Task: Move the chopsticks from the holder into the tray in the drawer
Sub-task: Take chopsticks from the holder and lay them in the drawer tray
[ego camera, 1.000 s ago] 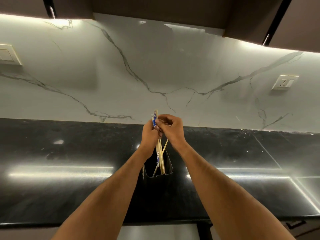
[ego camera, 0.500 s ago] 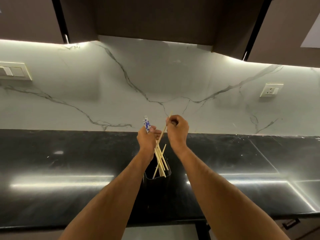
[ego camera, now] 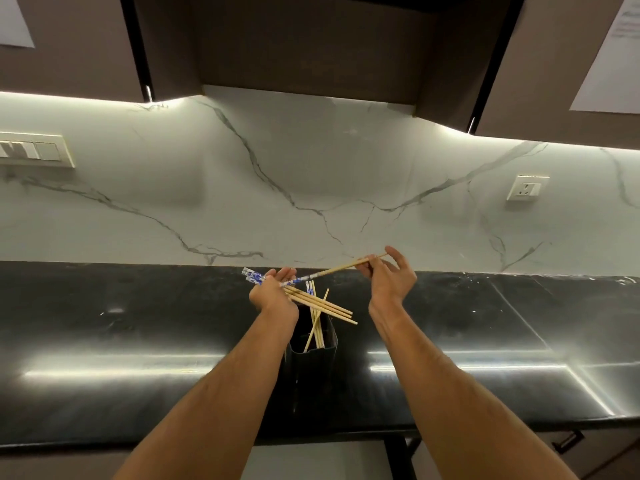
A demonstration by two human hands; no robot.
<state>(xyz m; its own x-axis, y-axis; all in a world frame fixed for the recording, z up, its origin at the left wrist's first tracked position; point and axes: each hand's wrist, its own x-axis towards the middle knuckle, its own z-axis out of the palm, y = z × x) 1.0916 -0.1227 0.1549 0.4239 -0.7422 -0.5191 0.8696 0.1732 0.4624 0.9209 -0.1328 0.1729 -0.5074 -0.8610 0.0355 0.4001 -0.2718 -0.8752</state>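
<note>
A dark square holder [ego camera: 313,358] stands on the black counter [ego camera: 138,341] between my forearms, with a few wooden chopsticks [ego camera: 316,327] still leaning inside it. My left hand [ego camera: 275,296] grips a bundle of chopsticks [ego camera: 322,306] with blue-and-white patterned ends, held almost level above the holder. My right hand [ego camera: 388,280] pinches one single chopstick [ego camera: 346,269] by its thin end; its patterned end reaches across to my left hand. The drawer and its tray are out of sight.
A white marble backsplash [ego camera: 311,174] rises behind the counter, with a switch plate [ego camera: 34,150] at the left and a socket [ego camera: 527,187] at the right. Dark wall cabinets [ego camera: 311,39] hang overhead. A drawer handle [ego camera: 568,441] shows under the counter's front edge at the right.
Both hands have parted and come lower. The right hand has drawn one chopstick out of the holder and tilted it sideways toward the left hand's bundle, which now lies nearly level.
</note>
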